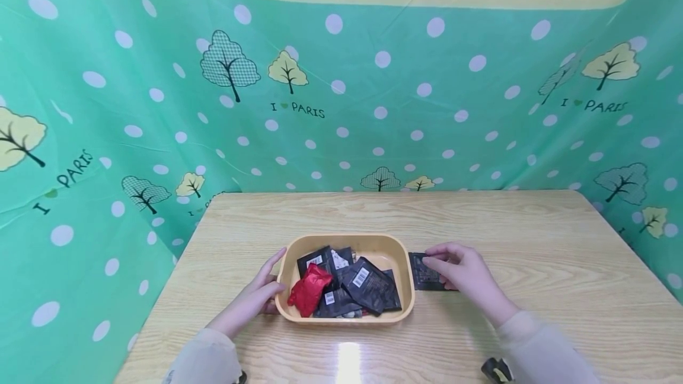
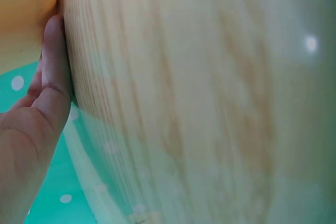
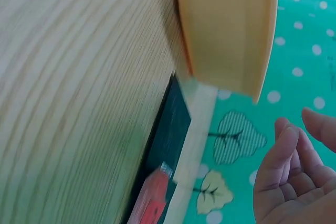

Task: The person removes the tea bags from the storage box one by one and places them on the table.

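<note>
A yellow plastic bin (image 1: 347, 320) stands on the table, holding several black packets (image 1: 368, 283) and a crumpled red packet (image 1: 309, 289). My left hand (image 1: 258, 298) rests against the bin's left outer side with fairly straight fingers. To the bin's right lies a flat black packet (image 1: 424, 271), partly hidden in the head view by my right hand (image 1: 461, 268). A small red packet (image 3: 152, 195) sits on top of that black packet. In the right wrist view, the right hand hovers apart from both packets, fingers loosely bent with nothing between them.
The light wood table (image 1: 299, 212) runs back to a green dotted cloth (image 1: 352, 135) with tree prints, which also hangs along the left and right sides. Light glares off the table's front edge.
</note>
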`<state>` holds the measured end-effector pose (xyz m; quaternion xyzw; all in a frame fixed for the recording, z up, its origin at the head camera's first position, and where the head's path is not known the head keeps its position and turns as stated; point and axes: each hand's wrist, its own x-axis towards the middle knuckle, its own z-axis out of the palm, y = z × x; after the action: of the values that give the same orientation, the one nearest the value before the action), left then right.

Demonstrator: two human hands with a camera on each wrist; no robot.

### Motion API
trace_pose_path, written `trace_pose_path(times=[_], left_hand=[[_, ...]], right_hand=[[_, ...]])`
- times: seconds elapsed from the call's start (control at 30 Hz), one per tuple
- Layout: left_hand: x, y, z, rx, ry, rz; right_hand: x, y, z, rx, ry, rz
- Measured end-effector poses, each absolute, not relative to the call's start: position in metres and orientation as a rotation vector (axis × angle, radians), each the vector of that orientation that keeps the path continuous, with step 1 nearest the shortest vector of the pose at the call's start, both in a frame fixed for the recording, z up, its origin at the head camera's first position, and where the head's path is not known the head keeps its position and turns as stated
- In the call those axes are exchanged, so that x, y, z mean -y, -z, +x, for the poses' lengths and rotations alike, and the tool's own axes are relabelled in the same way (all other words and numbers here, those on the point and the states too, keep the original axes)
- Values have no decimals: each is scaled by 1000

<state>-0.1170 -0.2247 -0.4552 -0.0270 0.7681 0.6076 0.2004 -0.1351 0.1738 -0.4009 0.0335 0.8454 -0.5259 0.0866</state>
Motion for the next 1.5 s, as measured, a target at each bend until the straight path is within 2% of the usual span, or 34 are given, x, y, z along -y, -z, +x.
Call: trace_pose_path(times=[0.13,0.57,1.5], left_hand=[[225,457,-118,-2140,-1702,-71],[225,460,-119,-2110,-1713,-5],[225,455,-118,-2121,-1701,-28]], right_hand=[[-160,401,-133,-2541,1536,-6],[-127,409,-127,-2649,1334,-111],[-86,405,-137,-2784,805,-350]])
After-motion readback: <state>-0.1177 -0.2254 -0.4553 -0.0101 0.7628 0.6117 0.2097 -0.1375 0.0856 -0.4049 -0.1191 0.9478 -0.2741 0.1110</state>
